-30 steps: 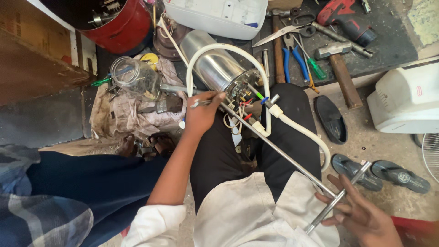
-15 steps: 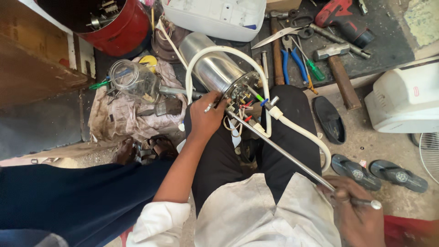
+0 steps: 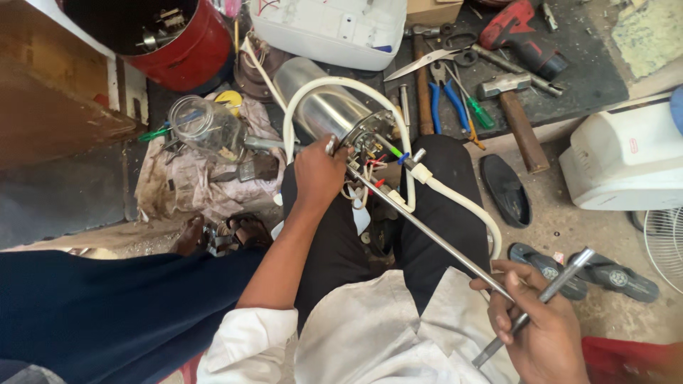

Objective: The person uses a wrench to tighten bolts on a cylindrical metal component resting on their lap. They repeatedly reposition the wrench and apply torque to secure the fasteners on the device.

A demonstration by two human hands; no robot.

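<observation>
Left hand [image 3: 316,174]: closed on the wired end of the shiny cylindrical steel tank [image 3: 324,107]; fingertips pressed together around a small metal part at the rim; exact pinch hidden by the knuckles
Right hand [image 3: 544,331]: fingers curled shut around the near end of the long thin steel rod [image 3: 427,235]; a second short grey bar [image 3: 548,291] is clamped in the same fist
Tank position: laid on its side across the person's black-trousered lap, wired end toward the body; ringed by a white flexible hose [image 3: 341,85]
Rod position: run diagonally from the right fist up to the tank's end plate, where its tip is lost among coloured wires [image 3: 370,167]
Risk 1: the rod tip is judged likely to snag or tear a wire; cause, the crowded terminal cluster just beside it
Risk 2: the tank could roll off the lap; cause, support by one hand only on a round body
Risk 3: the spare bar may slip; cause, two items shared in one grip
Surroundings: red metal bucket [image 3: 178,43] of parts upper left; clear glass jar [image 3: 203,128] on a stained rag; blue-handled pliers [image 3: 445,96], wooden-handled hammer [image 3: 516,114] and red power drill [image 3: 523,35] on a dark mat
Obstructions: the hose loop is draped over the rod's path; a white plastic casing [image 3: 626,153] and sandals [image 3: 548,267] crowd the right side
</observation>
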